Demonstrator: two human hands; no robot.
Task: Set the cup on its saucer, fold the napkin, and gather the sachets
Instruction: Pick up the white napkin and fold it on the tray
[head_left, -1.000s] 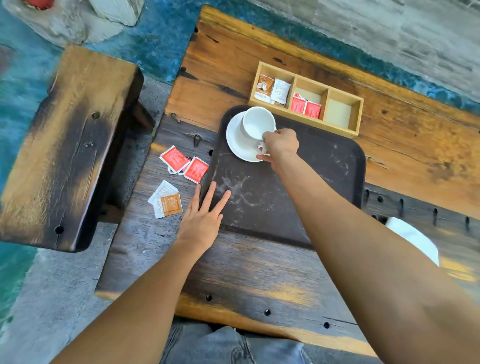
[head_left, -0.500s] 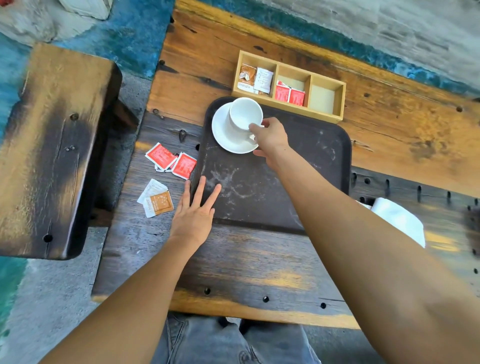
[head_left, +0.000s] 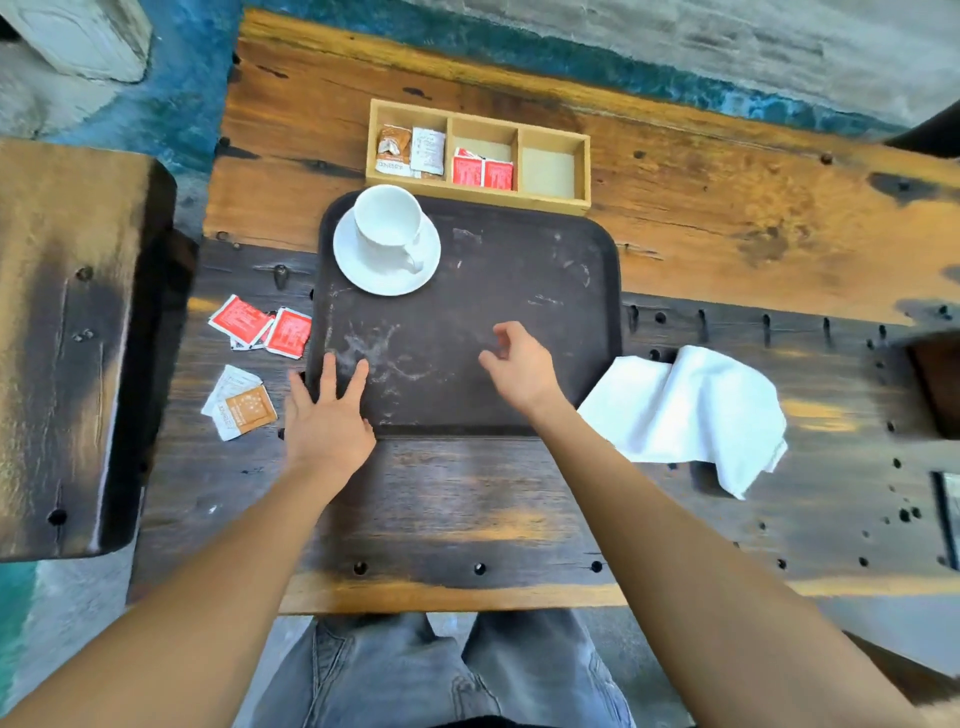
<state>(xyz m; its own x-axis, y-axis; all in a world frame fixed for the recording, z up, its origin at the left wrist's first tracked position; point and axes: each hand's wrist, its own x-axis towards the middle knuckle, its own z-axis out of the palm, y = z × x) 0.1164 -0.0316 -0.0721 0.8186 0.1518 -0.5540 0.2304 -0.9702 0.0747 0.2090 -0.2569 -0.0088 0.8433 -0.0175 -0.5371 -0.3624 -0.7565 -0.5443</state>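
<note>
Cup (head_left: 388, 215) on saucer (head_left: 387, 262) on tray (head_left: 545, 291) beyond both hands, left hand (head_left: 327, 421) flat with fingers spread, right hand (head_left: 519, 364) loosely curled and empty, napkin (head_left: 685, 410) unfolded right of its fingers, sachets (head_left: 260, 327) left of left fingers, print unreadable.

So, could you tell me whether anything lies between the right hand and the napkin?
Nothing visible does. The right hand is empty over the tray, and the napkin lies unfolded on the table just to its right, with only the tray's low rim between them.
</note>
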